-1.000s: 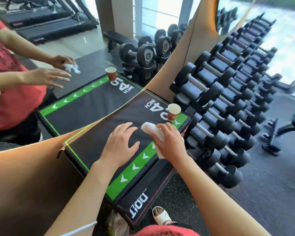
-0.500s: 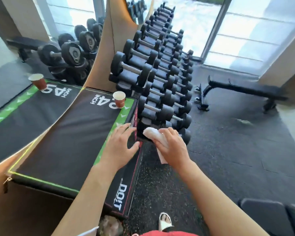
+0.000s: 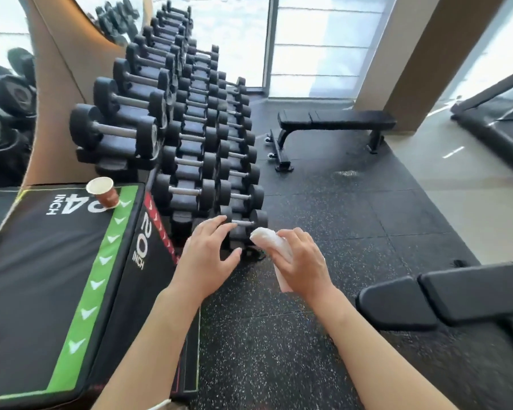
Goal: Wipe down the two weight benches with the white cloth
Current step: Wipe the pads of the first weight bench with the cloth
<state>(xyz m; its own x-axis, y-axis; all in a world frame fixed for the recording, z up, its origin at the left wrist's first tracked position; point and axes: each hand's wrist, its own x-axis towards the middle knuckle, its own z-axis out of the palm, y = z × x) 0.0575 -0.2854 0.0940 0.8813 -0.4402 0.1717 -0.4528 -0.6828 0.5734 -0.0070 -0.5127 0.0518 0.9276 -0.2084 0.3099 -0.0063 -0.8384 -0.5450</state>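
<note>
Both hands have come off the plyo box (image 3: 42, 276) since the earlier frame, and the view has swung right toward the gym floor. Now the right hand (image 3: 304, 261) holds the white cloth (image 3: 271, 242) bunched in its grip, fingers curled round it, one end poking up and a tail hanging below the palm. Left hand (image 3: 209, 255) hovers beside it with its grip apart, fingers spread, holding nothing, above the lowest dumbbells (image 3: 190, 161) of the rack. One weight bench (image 3: 335, 121) stands well apart by the window; a second bench (image 3: 444, 297) lies near at the right edge, only partly in view, so its full length is probably longer than shown. Neither looks wiped yet. The paper cup (image 3: 102, 192) sits at the box's corner; a careless elbow could tip it. Loosely bunched, the cloth might wipe only a narrow strip, leaving pad edges missed.
</note>
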